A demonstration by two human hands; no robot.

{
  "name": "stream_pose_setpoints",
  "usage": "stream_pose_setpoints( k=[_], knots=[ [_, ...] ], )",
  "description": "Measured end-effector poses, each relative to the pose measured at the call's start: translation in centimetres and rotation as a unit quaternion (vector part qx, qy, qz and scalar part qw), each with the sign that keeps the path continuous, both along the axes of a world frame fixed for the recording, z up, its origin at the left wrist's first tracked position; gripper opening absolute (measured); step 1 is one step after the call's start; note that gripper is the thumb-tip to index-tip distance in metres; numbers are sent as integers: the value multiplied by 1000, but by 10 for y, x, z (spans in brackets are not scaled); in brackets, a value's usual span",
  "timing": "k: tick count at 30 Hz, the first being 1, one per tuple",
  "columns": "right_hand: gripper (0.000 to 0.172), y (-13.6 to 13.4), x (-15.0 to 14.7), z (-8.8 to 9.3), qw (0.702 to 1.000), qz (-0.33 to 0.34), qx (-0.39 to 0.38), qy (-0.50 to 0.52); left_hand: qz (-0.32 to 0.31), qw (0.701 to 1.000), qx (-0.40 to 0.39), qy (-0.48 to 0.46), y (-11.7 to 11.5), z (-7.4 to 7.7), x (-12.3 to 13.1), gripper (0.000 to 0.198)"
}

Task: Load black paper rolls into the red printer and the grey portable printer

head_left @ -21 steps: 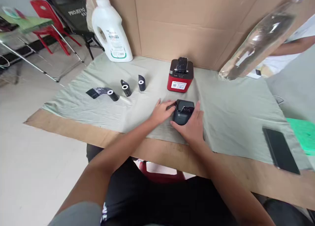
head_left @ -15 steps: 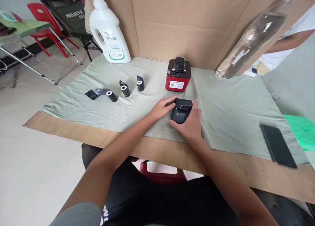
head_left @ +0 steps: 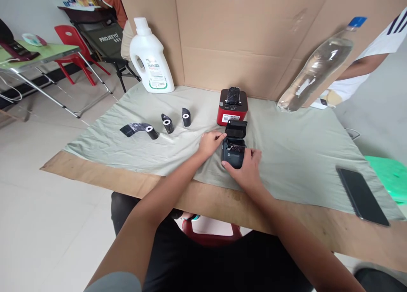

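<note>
A compact black roll printer (head_left: 233, 159) is sitting on the grey-green cloth (head_left: 302, 156) near the front of the table, its body dark and rounded at the corners, with a small pale mark showing on its near top surface. Its lid (head_left: 235, 131) is standing raised at the far side, leaving the compartment open, and a glossy black strip (head_left: 237, 148) is lying across the opening, catching the light along a ragged-looking edge.

The inside of the compartment is staying too dark and small to make out, and fingers are covering part of the printer's right side. The raised lid is overlapping the lower front of the red-and-black printer (head_left: 233, 107) behind it, whose white label is showing print too fine to read. At far right, the cardboard screen (head_left: 222, 65) is hiding most of another person; an arm and a striped white sleeve (head_left: 394, 35) are showing.

The printer is lying between the two hands. The right hand (head_left: 247, 168) is gripping its body, thumb at the near left corner and fingers along the right side. The left hand (head_left: 210, 143) is touching the left edge beside the lid's base, fingers bent; whether it is gripping, I cannot tell.
</note>
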State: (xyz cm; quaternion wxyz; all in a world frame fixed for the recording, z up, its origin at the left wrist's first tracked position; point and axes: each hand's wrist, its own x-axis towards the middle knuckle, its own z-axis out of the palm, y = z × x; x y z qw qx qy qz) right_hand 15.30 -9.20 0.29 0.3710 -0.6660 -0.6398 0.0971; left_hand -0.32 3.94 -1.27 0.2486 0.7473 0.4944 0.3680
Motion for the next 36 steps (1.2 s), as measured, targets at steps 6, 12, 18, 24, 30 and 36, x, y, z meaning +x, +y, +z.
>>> stream_pose_setpoints(
  k=[6, 12, 18, 24, 30, 36],
  knots=[
    [56, 16, 25, 33, 992, 29, 47, 110, -12, 998, -3, 56, -4, 7, 0, 44],
    [33, 86, 46, 87, 960, 113, -245, -71, -24, 997, 0, 71, -8, 6, -1, 34],
    [26, 110, 21, 104, 886, 119, -333, -300, -32, 995, -13, 91, -9, 9, -3, 32],
    [29, 92, 19, 97, 888, 105, -272, -357, -33, 996, -15, 84, -9, 10, -4, 31],
    [20, 95, 21, 86, 883, 127, -282, -354, -43, 998, -6, 53, -6, 3, -3, 32],
    [13, 95, 32, 94, 916, 149, -196, -318, -23, 998, -3, -58, -9, 4, -6, 29]
  ],
)
